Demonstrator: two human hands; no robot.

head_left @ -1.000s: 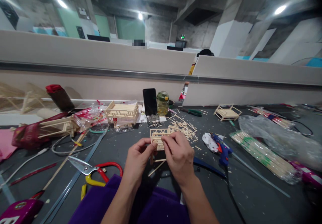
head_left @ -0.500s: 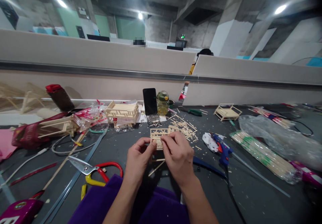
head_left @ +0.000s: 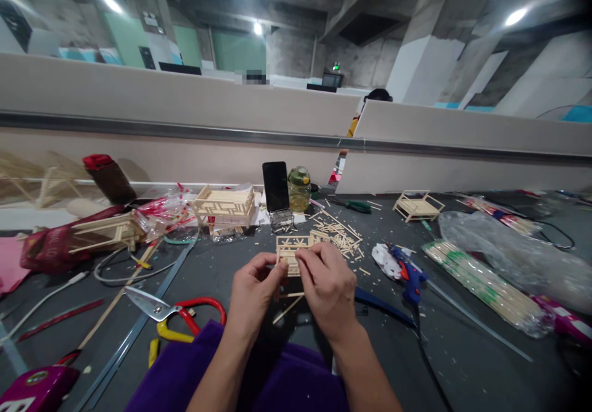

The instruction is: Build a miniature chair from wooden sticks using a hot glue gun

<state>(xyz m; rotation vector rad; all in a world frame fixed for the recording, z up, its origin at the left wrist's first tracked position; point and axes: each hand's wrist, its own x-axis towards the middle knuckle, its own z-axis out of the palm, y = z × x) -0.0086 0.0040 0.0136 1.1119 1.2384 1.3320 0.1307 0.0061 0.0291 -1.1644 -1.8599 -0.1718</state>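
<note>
Between my two hands is a small frame built of thin wooden sticks, with a latticed panel along its far side. My left hand pinches its left edge with thumb and fingers. On the other side, my right hand has its fingertips closed on the frame's right part. Those fingers hide much of that part, so any small piece in them cannot be made out. A loose stick lies on the dark table just below the frame. Beyond my right hand is a pile of short cut sticks.
Red-and-yellow scissors lie at left. A blue glue gun and bagged sticks are at right. Behind stand a phone, a bottle, a stick-built bed and a stick-built chair. Purple cloth is nearest me.
</note>
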